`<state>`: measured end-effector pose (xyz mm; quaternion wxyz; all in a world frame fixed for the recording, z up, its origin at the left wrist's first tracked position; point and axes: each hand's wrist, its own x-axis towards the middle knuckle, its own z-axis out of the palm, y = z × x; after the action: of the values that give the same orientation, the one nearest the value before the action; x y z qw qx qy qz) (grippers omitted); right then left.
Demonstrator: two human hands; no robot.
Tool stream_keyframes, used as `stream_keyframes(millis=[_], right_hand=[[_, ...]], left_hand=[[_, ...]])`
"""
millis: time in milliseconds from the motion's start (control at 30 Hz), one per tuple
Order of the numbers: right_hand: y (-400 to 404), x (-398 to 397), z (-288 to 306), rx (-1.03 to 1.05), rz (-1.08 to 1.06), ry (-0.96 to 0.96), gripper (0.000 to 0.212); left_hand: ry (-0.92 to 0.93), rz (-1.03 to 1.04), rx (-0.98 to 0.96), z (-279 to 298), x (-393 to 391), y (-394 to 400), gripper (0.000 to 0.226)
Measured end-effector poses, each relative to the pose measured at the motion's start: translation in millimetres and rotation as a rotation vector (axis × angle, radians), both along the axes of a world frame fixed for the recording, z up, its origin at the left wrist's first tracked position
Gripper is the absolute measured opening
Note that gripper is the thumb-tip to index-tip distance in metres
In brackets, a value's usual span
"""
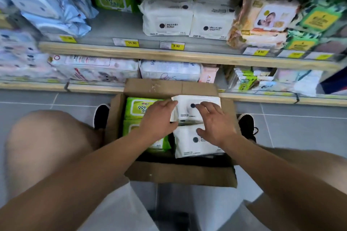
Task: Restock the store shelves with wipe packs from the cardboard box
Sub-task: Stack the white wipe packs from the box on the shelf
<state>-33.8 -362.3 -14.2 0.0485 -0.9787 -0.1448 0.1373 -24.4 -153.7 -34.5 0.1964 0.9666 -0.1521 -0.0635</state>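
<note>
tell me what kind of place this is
Most likely a shop aisle: shelves stacked with wipe packs, yellow price tags on the shelf edge, and an open cardboard box of stock on the tiled floor.

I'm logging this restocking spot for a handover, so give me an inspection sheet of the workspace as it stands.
Surface: grey tiled floor, cardboard box open on it.
Job's things: white wipe packs and green wipe packs in the box; matching white packs on the upper shelf.
Clutter: nothing seen.
Hands: left hand grips the far white pack; right hand over it, fingers spread.
Cables: nothing seen.
Surroundings: yellow price tags, lower shelf stocked, black shoes.
</note>
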Motion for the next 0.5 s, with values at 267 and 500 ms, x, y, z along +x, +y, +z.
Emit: stream_keyframes(millis=[267,500], right_hand=[[-18,-34,-40,-0.004,-0.057,0.146,0.082],[-23,-32,-64,0.063,-0.116,0.18,0.082]], left_hand=[[0.207,-0.02,-0.006,-44,-32,-22,0.077],[0.346,-0.034,0.003,-67,-23,-38,0.082]])
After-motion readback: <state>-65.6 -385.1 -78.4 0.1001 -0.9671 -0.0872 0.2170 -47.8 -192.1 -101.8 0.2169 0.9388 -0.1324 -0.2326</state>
